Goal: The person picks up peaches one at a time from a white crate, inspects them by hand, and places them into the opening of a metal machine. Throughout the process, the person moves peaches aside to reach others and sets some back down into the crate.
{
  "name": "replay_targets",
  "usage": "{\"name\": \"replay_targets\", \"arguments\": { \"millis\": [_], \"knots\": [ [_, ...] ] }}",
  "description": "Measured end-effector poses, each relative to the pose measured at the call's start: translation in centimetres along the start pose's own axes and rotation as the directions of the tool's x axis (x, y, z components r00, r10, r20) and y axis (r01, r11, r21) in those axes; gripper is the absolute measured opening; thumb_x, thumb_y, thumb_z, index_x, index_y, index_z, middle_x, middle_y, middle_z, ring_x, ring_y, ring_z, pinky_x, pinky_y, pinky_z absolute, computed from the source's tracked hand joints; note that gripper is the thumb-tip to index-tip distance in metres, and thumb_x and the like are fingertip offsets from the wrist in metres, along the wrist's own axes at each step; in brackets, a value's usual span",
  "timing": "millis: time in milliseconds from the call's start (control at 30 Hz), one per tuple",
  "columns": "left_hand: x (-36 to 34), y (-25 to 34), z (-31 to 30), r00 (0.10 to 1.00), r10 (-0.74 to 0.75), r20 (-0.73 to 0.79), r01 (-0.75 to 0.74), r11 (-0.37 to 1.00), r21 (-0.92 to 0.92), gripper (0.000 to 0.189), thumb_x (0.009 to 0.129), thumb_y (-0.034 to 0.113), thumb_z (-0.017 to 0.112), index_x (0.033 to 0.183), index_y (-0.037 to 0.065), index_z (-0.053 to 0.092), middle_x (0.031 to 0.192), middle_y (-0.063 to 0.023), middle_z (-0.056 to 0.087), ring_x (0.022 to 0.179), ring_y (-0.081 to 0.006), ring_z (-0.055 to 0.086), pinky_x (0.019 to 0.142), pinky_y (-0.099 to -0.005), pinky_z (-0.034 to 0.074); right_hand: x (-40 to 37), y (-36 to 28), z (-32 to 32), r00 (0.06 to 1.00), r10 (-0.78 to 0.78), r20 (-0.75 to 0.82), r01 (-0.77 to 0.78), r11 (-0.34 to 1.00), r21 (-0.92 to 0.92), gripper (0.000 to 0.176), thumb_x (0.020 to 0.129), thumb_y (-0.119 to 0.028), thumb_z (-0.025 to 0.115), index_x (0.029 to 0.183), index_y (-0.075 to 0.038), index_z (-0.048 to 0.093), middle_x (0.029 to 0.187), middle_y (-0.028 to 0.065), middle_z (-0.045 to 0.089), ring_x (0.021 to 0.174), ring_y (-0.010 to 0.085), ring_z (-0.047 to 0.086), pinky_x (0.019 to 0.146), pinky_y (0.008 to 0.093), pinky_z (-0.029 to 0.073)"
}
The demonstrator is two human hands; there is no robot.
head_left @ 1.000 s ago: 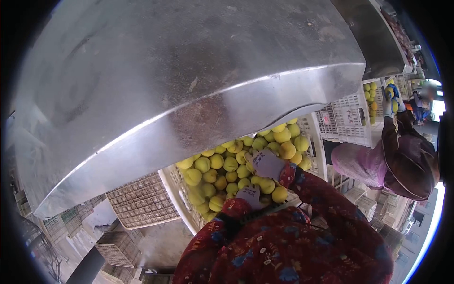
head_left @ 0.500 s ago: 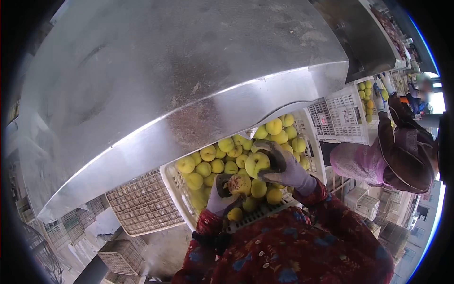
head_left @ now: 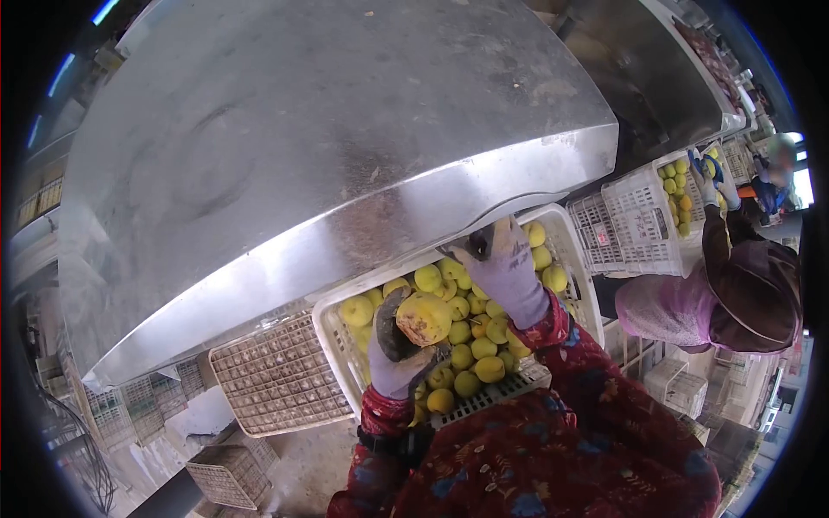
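Observation:
My left hand [head_left: 399, 354], in a grey glove with dark fingers, is closed around a yellow peach [head_left: 424, 319] with a brown, damaged patch on its lower side. Beneath both hands, a white plastic crate [head_left: 335, 367] holds many yellow-green peaches [head_left: 462, 356]. My right hand [head_left: 505, 269], gloved the same way, reaches over the crate's far side, close to the edge of the metal machine [head_left: 380, 211]. Its thumb and fingers are bent but apart, and no peach shows between them. The dark fingertips partly blend into the shadow there.
The broad metal cover overhangs the crate's far side. A brown-stained crate [head_left: 276, 373] lies left of mine. To the right, a co-worker [head_left: 691, 298] reaches into another white crate [head_left: 643, 216] with peaches. More crates [head_left: 229, 473] stand on the floor.
My right hand has moved up and away to the machine's edge; the peach it held no longer shows. My left hand has lifted slightly, turning its peach. The view has shifted a little.

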State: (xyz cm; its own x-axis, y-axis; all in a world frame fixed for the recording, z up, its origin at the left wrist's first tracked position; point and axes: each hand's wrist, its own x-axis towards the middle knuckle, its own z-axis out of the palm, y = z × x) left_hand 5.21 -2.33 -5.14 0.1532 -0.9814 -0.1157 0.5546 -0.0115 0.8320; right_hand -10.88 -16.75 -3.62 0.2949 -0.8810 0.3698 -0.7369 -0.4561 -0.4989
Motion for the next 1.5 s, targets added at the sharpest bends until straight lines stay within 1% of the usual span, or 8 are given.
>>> {"name": "replay_targets", "arguments": {
  "millis": [167,267,467,700,933,1133,1333,1500],
  "knots": [
    [0.5,0.3,0.5,0.997,0.034,-0.062,-0.037,0.998,-0.052,0.093,0.064,0.002,0.089,0.142,-0.001,0.039,0.135,-0.0109,0.048,0.124,-0.0245,0.052,0.102,-0.0386,0.049,0.6,-0.2,-3.0,0.992,0.107,0.063,-0.122,0.944,0.307,0.068,0.073,-0.019,0.083,0.128,0.000,0.046,0.116,0.0234,0.055,0.102,0.0396,0.059,0.082,0.0460,0.051],
    [1.5,-0.1,0.6,0.996,0.090,0.008,-0.091,0.995,0.033,0.094,0.066,-0.001,0.086,0.145,-0.001,0.035,0.138,-0.0132,0.049,0.126,-0.0253,0.052,0.103,-0.0387,0.049,-1.7,-0.9,-5.7,0.930,-0.356,0.085,0.330,0.916,0.228,0.073,0.072,-0.021,0.083,0.133,-0.001,0.048,0.127,0.0217,0.055,0.111,0.0401,0.056,0.092,0.0471,0.047],
    [3.2,-0.1,4.2,0.995,0.020,0.102,-0.006,0.991,-0.135,0.094,0.071,-0.009,0.079,0.150,0.000,0.030,0.147,-0.0132,0.042,0.128,-0.0239,0.048,0.108,-0.0393,0.043,-4.5,-2.3,-3.6,0.988,-0.148,0.044,0.130,0.949,0.289,0.074,0.071,-0.020,0.083,0.135,-0.002,0.049,0.133,0.0207,0.052,0.114,0.0413,0.054,0.095,0.0473,0.046],
    [-0.5,-5.2,-4.3,0.960,-0.273,-0.059,0.279,0.944,0.174,0.072,0.086,0.004,0.068,0.149,0.002,0.034,0.147,-0.0131,0.044,0.128,-0.0246,0.048,0.104,-0.0384,0.045,0.6,2.2,0.5,0.980,-0.191,0.062,0.198,0.969,-0.147,0.061,0.077,-0.031,0.078,0.124,0.000,0.053,0.117,0.0208,0.054,0.103,0.0412,0.054,0.091,0.0536,0.041],
    [-5.4,-12.5,-3.2,0.668,-0.738,0.094,-0.156,-0.016,0.988,0.079,0.076,0.045,0.072,0.145,0.016,0.044,0.146,-0.0202,0.041,0.130,-0.0400,0.043,0.105,-0.0528,0.041,0.9,0.9,-4.2,0.990,-0.140,0.029,0.129,0.964,0.233,0.054,0.081,-0.034,0.074,0.118,0.000,0.056,0.106,0.0211,0.058,0.101,0.0389,0.056,0.087,0.0493,0.045],
    [-6.2,-12.3,-2.5,0.501,-0.865,0.036,-0.322,-0.147,0.935,0.067,0.077,0.046,0.068,0.135,0.015,0.052,0.138,-0.0186,0.046,0.126,-0.0419,0.045,0.100,-0.0542,0.043,-11.5,6.9,-5.0,0.336,0.023,0.942,0.530,0.822,-0.209,0.071,0.073,-0.041,0.078,0.129,-0.006,0.050,0.109,0.0147,0.058,0.102,0.0293,0.060,0.077,0.0434,0.048],
    [-9.0,-11.1,-6.1,0.382,-0.831,0.405,-0.573,0.131,0.809,0.039,0.083,0.025,0.061,0.121,0.013,0.061,0.124,-0.0150,0.055,0.115,-0.0333,0.054,0.094,-0.0478,0.047,-14.0,9.7,-5.3,0.549,0.138,0.824,-0.171,0.984,-0.051,0.066,0.075,-0.027,0.079,0.131,-0.009,0.050,0.119,0.0142,0.059,0.104,0.0313,0.063,0.087,0.0417,0.052],
    [-7.7,-9.6,-5.1,0.391,-0.864,0.317,-0.439,0.128,0.890,0.041,0.083,0.022,0.064,0.123,0.011,0.060,0.124,-0.0134,0.058,0.113,-0.0307,0.059,0.095,-0.0433,0.049,-11.0,6.4,-5.6,0.730,0.084,0.678,-0.616,0.511,0.600,0.080,0.068,-0.021,0.089,0.132,-0.007,0.043,0.120,0.0132,0.055,0.110,0.0288,0.059,0.094,0.0395,0.049]
  ]
}}
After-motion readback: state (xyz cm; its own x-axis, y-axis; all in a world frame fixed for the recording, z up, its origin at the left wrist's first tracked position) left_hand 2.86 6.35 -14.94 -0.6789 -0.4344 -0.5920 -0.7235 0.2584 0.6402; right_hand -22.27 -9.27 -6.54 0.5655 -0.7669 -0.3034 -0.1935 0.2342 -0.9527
